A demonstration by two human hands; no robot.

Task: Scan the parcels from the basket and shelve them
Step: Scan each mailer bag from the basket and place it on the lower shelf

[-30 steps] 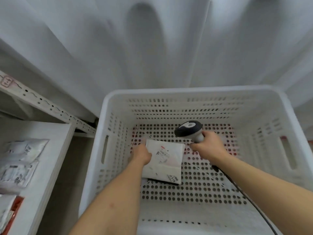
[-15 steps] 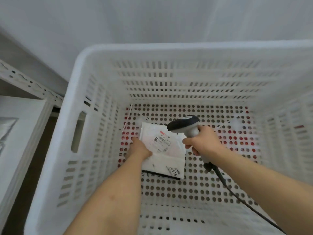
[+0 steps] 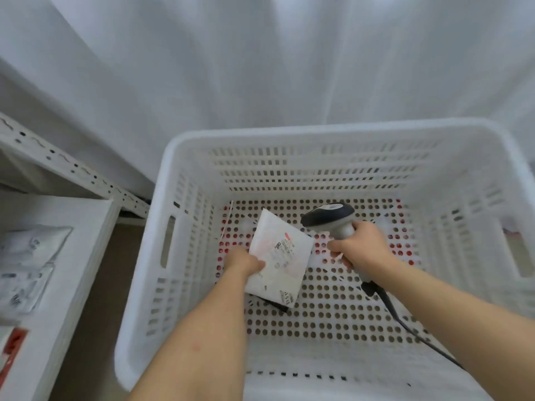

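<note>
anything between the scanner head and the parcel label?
Nothing. In the head view the scanner sits just right of the parcel, with only bare perforated basket floor showing in the gap.

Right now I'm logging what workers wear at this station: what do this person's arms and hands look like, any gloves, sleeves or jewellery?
Both forearms are bare up to the frame edge, with no sleeves in view. The left hand and right hand wear no gloves. No watch, bracelet or ring shows on the visible parts.
</note>
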